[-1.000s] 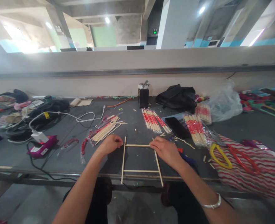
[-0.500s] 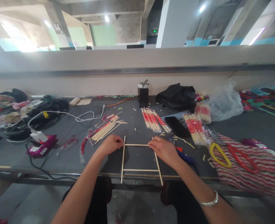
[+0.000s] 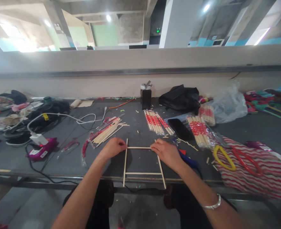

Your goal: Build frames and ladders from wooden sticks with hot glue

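Observation:
A square frame of thin wooden sticks (image 3: pixel 142 173) lies on the dark table (image 3: pixel 135 160) at its near edge. My left hand (image 3: pixel 113 148) is closed in a pinch on the frame's far left corner. My right hand (image 3: pixel 165 152) is closed on the far right corner, over the top cross stick. Loose bare sticks (image 3: pixel 107 132) lie just beyond my left hand. Bundles of red-wrapped chopsticks (image 3: pixel 157 122) lie beyond my right hand.
A black phone (image 3: pixel 182 128), more wrapped chopsticks (image 3: pixel 200 128) and a clear plastic bag (image 3: pixel 228 103) lie to the right. A striped bag with yellow and red handles (image 3: pixel 250 171) is at the right edge. Cables, a white charger (image 3: pixel 39 139) and a black bag (image 3: pixel 181 97) lie further back.
Both hands stay on the frame's far corners. The whole scene has shifted very slightly in view; nothing was let go or picked up.

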Demonstrator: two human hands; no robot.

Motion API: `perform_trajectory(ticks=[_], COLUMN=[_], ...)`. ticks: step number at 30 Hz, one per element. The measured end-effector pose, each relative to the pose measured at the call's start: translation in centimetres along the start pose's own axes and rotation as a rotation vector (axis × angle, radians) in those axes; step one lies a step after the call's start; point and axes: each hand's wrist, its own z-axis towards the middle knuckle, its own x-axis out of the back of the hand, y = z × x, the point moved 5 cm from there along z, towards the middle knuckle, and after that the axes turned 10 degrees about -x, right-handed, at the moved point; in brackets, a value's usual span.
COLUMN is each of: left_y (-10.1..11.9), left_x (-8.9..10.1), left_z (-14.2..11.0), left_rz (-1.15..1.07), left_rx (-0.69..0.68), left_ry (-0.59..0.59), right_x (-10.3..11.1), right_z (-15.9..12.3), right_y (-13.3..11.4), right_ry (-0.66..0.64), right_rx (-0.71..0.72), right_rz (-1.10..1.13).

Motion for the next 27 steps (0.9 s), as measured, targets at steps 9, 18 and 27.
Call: perform_trajectory(ticks=[9, 18, 27], left_y=[0.43, 0.26, 0.17], left_x=[0.14, 0.07, 0.12], left_z=[-0.01, 0.08, 0.06], left_rz=[0.044, 0.045, 0.022], left_rx=[0.0, 0.014, 0.013], left_ry=[0.021, 0.021, 0.028], right_x=[0.11, 0.08, 0.81], right_z=[-0.13, -0.11, -0.09], right_y=[-0.08, -0.1, 0.33], right_ry=[0.0, 0.002, 0.029], right_rx=[-0.002, -0.011, -0.029], right_rz=[0.001, 0.006, 0.086])
